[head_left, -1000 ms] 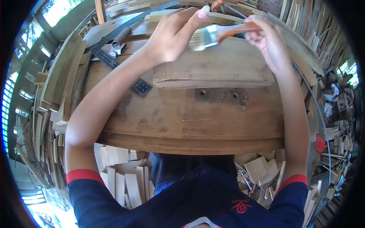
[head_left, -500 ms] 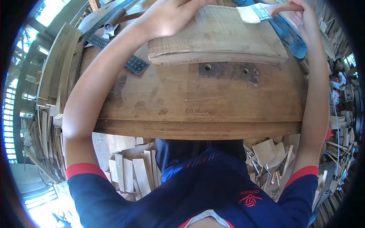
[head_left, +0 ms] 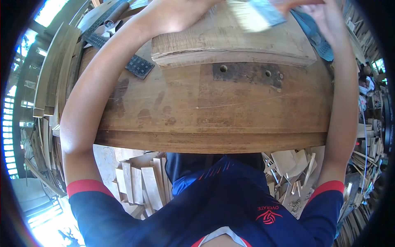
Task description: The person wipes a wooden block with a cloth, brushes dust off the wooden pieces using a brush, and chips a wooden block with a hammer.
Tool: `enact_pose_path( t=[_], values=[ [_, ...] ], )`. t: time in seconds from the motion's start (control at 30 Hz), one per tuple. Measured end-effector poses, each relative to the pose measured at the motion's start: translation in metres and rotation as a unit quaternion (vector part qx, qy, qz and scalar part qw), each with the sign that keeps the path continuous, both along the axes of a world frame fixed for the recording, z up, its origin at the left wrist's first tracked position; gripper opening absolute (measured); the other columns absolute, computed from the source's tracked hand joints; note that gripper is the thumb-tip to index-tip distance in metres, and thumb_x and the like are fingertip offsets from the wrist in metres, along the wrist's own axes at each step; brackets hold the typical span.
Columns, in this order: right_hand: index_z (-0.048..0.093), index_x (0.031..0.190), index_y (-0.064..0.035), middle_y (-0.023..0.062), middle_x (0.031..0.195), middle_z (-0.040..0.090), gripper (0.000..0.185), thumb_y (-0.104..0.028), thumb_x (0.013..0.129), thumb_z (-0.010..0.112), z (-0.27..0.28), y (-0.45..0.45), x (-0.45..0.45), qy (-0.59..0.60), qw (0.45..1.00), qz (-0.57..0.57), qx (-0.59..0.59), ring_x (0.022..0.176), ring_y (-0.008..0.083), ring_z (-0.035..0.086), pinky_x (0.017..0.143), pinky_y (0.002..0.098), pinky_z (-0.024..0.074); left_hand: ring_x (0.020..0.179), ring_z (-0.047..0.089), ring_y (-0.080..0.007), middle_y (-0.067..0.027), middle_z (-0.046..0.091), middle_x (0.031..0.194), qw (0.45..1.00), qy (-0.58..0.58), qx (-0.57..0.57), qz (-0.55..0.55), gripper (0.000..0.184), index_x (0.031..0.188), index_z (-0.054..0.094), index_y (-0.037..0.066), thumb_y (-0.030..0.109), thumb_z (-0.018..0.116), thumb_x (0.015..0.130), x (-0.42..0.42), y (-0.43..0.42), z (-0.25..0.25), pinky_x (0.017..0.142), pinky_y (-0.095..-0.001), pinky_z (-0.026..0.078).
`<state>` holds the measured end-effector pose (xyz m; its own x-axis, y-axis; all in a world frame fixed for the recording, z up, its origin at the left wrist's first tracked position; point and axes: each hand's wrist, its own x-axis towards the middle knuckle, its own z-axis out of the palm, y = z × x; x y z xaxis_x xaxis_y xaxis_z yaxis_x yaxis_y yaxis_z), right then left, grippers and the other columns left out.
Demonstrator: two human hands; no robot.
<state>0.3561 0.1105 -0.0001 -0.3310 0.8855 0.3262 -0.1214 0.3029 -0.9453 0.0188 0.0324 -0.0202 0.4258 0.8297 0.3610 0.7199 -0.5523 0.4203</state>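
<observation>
Pointing leftward, paintbrush held crosswise, in right hand

The navy shirt carries the one word that reads clearly: "OVERATE", in small red capitals on the wearer's right chest, upside down in the head view. Beside the word, on the side nearer the collar, stands a red emblem with a ball-like round shape. Small pale marks on the dark metal square are too fine to read.
</observation>
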Motion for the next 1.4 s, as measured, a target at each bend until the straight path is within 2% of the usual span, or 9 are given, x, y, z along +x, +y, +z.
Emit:
enact_pose_path(
  t=[0.17,0.37,0.43,0.53,0.63,0.93,1.13,1.23,1.4],
  values=[
    [0.063,0.089,-0.0107,0.0027,0.083,0.064,0.016,-0.026,0.092,0.061,0.003,-0.005,0.017,0.025,0.968,-0.24,0.063,0.072,0.0135,0.059,0.064,0.0309,0.0477,0.087,0.07,-0.0339,-0.0246,0.071,0.09,1.0,-0.002,-0.007,-0.002,0.054,0.111,0.069,-0.006,0.044,0.048,0.108,-0.002,0.0,-0.001,0.081,-0.0435,0.052],
    [0.061,0.091,-0.0123,0.0003,0.088,0.064,0.018,-0.03,0.096,0.062,-0.027,0.05,0.029,0.139,0.986,-0.011,-0.091,0.08,0.0118,0.061,0.073,0.0295,0.0471,0.087,0.07,-0.0324,-0.0243,0.071,0.09,1.0,-0.001,0.015,0.01,0.057,0.113,0.068,-0.006,0.046,0.046,0.109,0.001,-0.001,0.001,0.08,-0.0428,0.052],
    [0.064,0.094,-0.011,-0.0002,0.085,0.064,0.019,-0.03,0.098,0.06,-0.003,-0.049,-0.069,0.065,0.981,-0.18,-0.022,0.076,0.0104,0.06,0.069,0.0274,0.0465,0.081,0.069,-0.031,-0.023,0.07,0.084,0.999,-0.021,0.046,-0.012,0.059,0.112,0.068,-0.006,0.048,0.045,0.109,-0.001,0.004,-0.006,0.077,-0.0424,0.051],
    [0.065,0.095,-0.0085,-0.0001,0.079,0.064,0.021,-0.027,0.1,0.059,-0.007,-0.05,-0.073,-0.001,0.998,0.047,-0.03,0.071,0.0087,0.06,0.065,0.0257,0.0461,0.071,0.064,-0.0286,-0.0191,0.066,0.075,1.0,0.009,-0.019,0.002,0.061,0.111,0.068,-0.006,0.051,0.043,0.109,0.003,-0.005,0.007,0.07,-0.0422,0.049],
    [0.066,0.093,-0.0053,0.0003,0.071,0.06,0.023,-0.025,0.101,0.057,0.002,-0.067,-0.087,-0.05,0.998,-0.022,-0.041,0.06,0.0081,0.055,0.055,0.023,0.0403,0.064,0.059,-0.0269,-0.0153,0.061,0.067,0.999,-0.031,-0.019,-0.016,0.062,0.11,0.067,-0.005,0.052,0.043,0.109,0.004,-0.005,0.005,0.065,-0.0422,0.046],
    [0.064,0.084,-0.0076,0.0005,0.069,0.058,0.016,-0.022,0.091,0.061,0.025,-0.033,0.011,-0.116,0.945,-0.264,0.153,0.053,0.0082,0.049,0.046,0.0244,0.0336,0.094,0.07,-0.0324,-0.0256,0.072,0.096,1.0,0.007,-0.006,0.007,0.065,0.113,0.069,-0.006,0.054,0.044,0.108,0.0,0.001,-0.001,0.086,-0.0419,0.052],
    [0.065,0.086,-0.0086,0.0006,0.071,0.059,0.017,-0.025,0.089,0.064,0.023,-0.031,-0.017,-0.138,0.863,-0.446,0.192,0.057,0.0095,0.053,0.05,0.0229,0.037,0.081,0.067,-0.0319,-0.0224,0.068,0.083,1.0,0.012,-0.02,-0.004,0.061,0.107,0.069,-0.004,0.052,0.045,0.108,0.003,-0.005,0.006,0.077,-0.0432,0.051],
    [0.066,0.09,-0.0076,0.0002,0.074,0.06,0.021,-0.029,0.092,0.064,0.018,-0.03,-0.02,-0.125,0.865,-0.433,0.22,0.058,0.0086,0.054,0.053,0.023,0.0386,0.075,0.065,-0.032,-0.0211,0.066,0.076,0.989,0.05,-0.129,0.049,0.058,0.104,0.069,-0.004,0.05,0.045,0.108,0.012,-0.02,0.029,0.074,-0.0436,0.05],
    [0.077,0.106,-0.0034,-0.0004,0.083,0.063,0.038,-0.038,0.097,0.066,0.02,0.002,0.031,-0.129,0.908,-0.368,0.155,0.069,0.004,0.052,0.064,0.0207,0.0392,0.097,0.07,-0.0306,-0.0218,0.073,0.106,0.999,0.017,0.047,0.003,0.071,0.129,0.067,-0.002,0.061,0.046,0.105,-0.006,0.006,-0.011,0.09,-0.0415,0.054]
  ],
)
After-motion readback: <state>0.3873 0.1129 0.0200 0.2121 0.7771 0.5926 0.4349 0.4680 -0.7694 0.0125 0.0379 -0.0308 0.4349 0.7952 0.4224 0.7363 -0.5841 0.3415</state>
